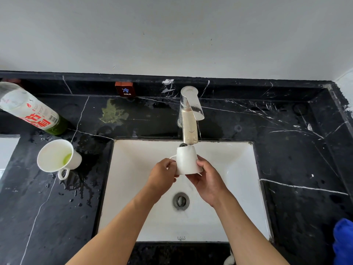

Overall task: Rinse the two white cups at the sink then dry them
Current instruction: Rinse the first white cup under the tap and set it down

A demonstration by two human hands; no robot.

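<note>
White cup [187, 159], second white cup [57, 156] showing green residue, black surface [286, 150] showing white veining, white sink [238, 169], chrome faucet [190, 115], blue cloth [343, 241].

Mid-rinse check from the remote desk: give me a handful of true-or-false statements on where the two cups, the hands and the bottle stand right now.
1. Both hands hold one white cup over the sink, below the faucet. True; left hand, right hand.
2. The held cup is upright, mouth up. False: it is upside down, base toward the spout.
3. The second cup stands in the basin. False: it sits on the black counter left of the sink.
4. The second cup holds green residue. True.
5. The bottle stands at the right of the sink. False: it is at the far left, behind the second cup.
</note>
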